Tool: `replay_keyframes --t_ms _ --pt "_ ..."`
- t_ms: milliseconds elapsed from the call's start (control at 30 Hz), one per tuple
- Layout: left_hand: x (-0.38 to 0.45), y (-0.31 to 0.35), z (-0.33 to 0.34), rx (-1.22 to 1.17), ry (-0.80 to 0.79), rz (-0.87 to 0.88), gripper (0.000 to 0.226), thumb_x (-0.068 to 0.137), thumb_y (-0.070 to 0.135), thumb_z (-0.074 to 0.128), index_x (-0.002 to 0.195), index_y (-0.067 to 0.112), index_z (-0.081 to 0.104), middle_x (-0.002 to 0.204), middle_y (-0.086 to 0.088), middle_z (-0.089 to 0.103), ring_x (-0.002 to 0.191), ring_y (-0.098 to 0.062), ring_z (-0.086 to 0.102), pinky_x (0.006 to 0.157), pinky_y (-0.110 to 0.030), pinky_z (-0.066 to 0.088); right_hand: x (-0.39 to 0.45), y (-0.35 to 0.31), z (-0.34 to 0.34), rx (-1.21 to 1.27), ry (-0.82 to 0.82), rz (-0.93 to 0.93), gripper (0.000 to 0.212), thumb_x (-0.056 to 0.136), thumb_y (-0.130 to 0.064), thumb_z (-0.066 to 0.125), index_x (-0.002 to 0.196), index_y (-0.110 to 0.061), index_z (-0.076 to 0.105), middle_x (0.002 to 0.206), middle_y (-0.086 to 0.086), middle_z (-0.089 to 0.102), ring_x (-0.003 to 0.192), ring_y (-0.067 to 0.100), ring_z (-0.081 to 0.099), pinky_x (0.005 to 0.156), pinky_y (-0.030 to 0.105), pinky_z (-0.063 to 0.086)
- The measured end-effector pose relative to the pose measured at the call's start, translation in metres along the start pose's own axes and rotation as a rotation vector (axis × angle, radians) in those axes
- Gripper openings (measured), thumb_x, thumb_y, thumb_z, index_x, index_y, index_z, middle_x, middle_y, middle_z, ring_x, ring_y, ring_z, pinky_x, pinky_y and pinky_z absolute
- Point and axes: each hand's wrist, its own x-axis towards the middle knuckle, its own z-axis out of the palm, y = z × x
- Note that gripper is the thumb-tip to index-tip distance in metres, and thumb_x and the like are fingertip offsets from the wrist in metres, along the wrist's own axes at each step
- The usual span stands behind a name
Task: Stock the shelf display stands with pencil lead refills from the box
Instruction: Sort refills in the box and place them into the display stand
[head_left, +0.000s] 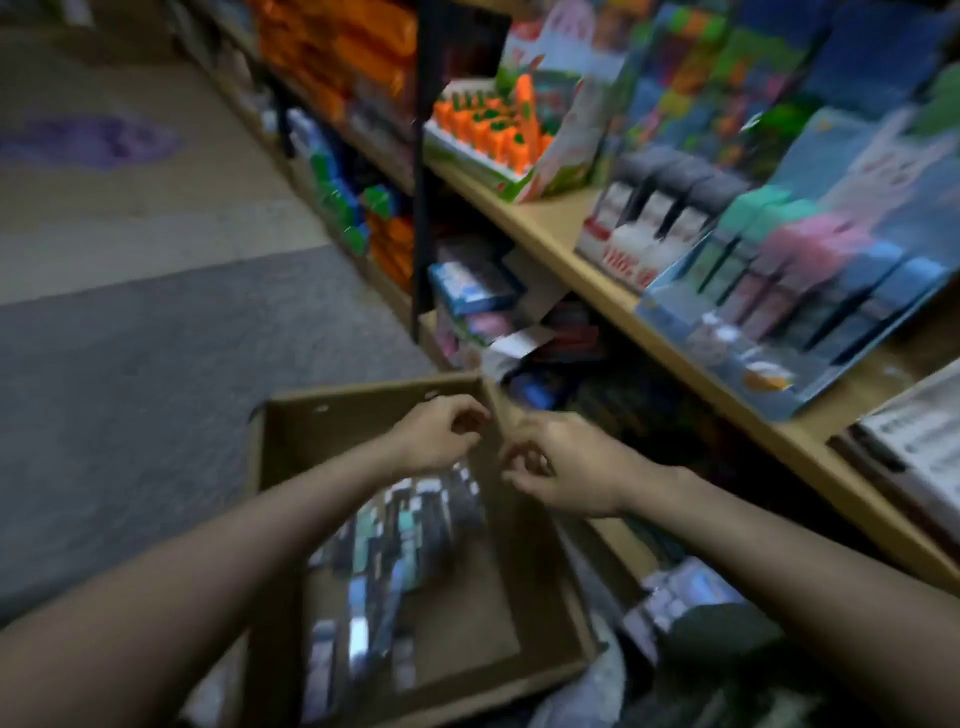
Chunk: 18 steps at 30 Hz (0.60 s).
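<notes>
Grey shop floor (156, 389), open cardboard box (291, 447), blurred dark refill packs (410, 525) inside

Open brown cardboard box (291, 447) is seen low centre, on the floor by the shelving, flaps up. Inside, refill packs (395, 551) (dark grey, teal, blue, w/ clear glare) are piled loosely along the left half; right half shows bare cardboard. On the wooden shelf, a blue display stand (779, 332) is tilted back, holding upright rows of refills w/ mint, pink & blue caps. A white stand (623, 249) w/ grey-capped refills sits just beside it. Detail is blurred.
</notes>
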Motion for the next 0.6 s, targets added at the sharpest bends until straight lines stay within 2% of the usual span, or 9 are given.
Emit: replay_keyframes --t_ms 33,100,200,267,333,400,467,533,600 --pt "-0.013 -0.021 0.002 0.025 -0.009 -0.102 0.029 0.090 0.009 0.060 0.118 0.014 0.063 0.116 -0.006 0.067 0.107 -0.019 0.063 0.093 -0.026 0.047 0.006 -0.003 0.025 0.016 -0.150 -0.025 0.026 0.088 -0.026 0.063 0.112 -0.021 0.068 0.113 0.005 0.061 0.108 0.022 0.058 0.092 0.024 0.039" --pt "-0.038 -0.060 0.012 0.037 -0.009 -0.257 0.029 0.091 0.010 0.060 0.119 0.012 0.063 0.118 -0.008 0.066 0.107 -0.023 0.062 0.084 -0.024 0.045 0.016 -0.006 0.073 0.027 -0.346 -0.035 0.040 0.089 -0.025 0.062 0.128 -0.024 0.060 0.131 0.006 0.052 0.122 0.022 0.050 0.097 0.021 0.035" --pt "-0.065 -0.104 0.039 -0.032 0.056 -0.433 0.034 0.090 0.005 0.059 0.123 0.006 0.059 0.118 -0.023 0.063 0.107 -0.035 0.061 0.072 -0.028 0.042 0.028 -0.006 0.135 0.010 -0.493 -0.082 0.050 0.092 -0.030 0.060 0.140 -0.030 0.047 0.140 0.004 0.040 0.130 0.024 0.044 0.106 0.028 0.036" --pt "-0.076 -0.127 0.060 -0.068 0.085 -0.546 0.040 0.089 0.005 0.058 0.129 0.006 0.055 0.123 -0.026 0.059 0.110 -0.037 0.059 0.080 -0.029 0.046 0.035 -0.006 0.168 -0.034 -0.551 -0.145 0.054 0.093 -0.037 0.059 0.144 -0.032 0.041 0.147 0.004 0.035 0.134 0.027 0.040 0.109 0.039 0.037" --pt "-0.084 -0.148 0.081 -0.061 0.068 -0.673 0.047 0.091 0.012 0.056 0.137 0.009 0.047 0.136 -0.024 0.049 0.123 -0.037 0.051 0.096 -0.033 0.043 0.041 -0.006 0.197 -0.114 -0.590 -0.216 0.058 0.095 -0.039 0.056 0.148 -0.033 0.034 0.157 0.005 0.024 0.141 0.031 0.029 0.111 0.046 0.033" --pt "-0.092 -0.165 0.103 -0.007 -0.024 -0.794 0.054 0.096 0.023 0.048 0.147 0.017 0.033 0.149 -0.022 0.032 0.135 -0.038 0.036 0.108 -0.036 0.033 0.044 -0.005 0.224 -0.146 -0.584 -0.218 0.063 0.093 -0.041 0.056 0.150 -0.038 0.028 0.162 0.007 0.012 0.145 0.035 0.017 0.115 0.052 0.024" --pt "-0.096 -0.178 0.121 0.059 -0.194 -0.884 0.061 0.098 0.031 0.043 0.153 0.023 0.016 0.158 -0.019 0.011 0.143 -0.041 0.018 0.115 -0.041 0.024 0.047 -0.003 0.247 -0.201 -0.596 -0.273 0.063 0.092 -0.042 0.056 0.149 -0.041 0.027 0.162 0.008 0.007 0.147 0.036 0.011 0.115 0.057 0.018" --pt "-0.096 -0.185 0.134 0.055 -0.324 -0.935 0.070 0.098 0.032 0.045 0.153 0.028 0.003 0.160 -0.017 -0.005 0.145 -0.041 0.008 0.116 -0.048 0.025 0.049 -0.001 0.266 -0.227 -0.596 -0.325 0.060 0.092 -0.036 0.059 0.146 -0.034 0.034 0.157 0.011 0.022 0.141 0.035 0.024 0.111 0.051 0.028" --pt "-0.090 -0.189 0.142 0.060 -0.303 -0.964 0.070 0.098 0.030 0.047 0.152 0.026 0.004 0.158 -0.018 -0.003 0.144 -0.041 0.011 0.114 -0.045 0.028 0.051 0.003 0.282 -0.113 -0.537 -0.214 0.060 0.088 -0.034 0.065 0.141 -0.025 0.039 0.143 0.010 0.038 0.127 0.031 0.042 0.099 0.039 0.039"
